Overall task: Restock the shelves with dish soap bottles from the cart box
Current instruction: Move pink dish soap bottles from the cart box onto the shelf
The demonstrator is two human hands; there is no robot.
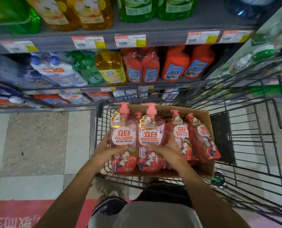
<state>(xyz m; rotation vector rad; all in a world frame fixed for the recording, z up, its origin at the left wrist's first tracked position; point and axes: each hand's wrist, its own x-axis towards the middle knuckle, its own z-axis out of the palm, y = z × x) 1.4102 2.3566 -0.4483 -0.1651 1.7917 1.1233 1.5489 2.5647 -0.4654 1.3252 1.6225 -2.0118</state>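
A twin pack of pink pump dish soap bottles (pixel 137 137) is raised above the cardboard box (pixel 207 168) in the cart. My left hand (pixel 107 145) grips the pack's left side. My right hand (pixel 166 145) grips its right side, thumb across the front. More pink bottles (pixel 196 137) lie in the box to the right. The shelves (pixel 153 30) ahead hold soap bottles in green, yellow, orange-red and white.
The black wire cart (pixel 252 145) stands right of centre, its front against the shelving. A second shelf unit (pixel 268 38) with bottles runs along the right. Tiled floor (pixel 38 145) lies to the left, with a red floor mat (pixel 21 214) near my feet.
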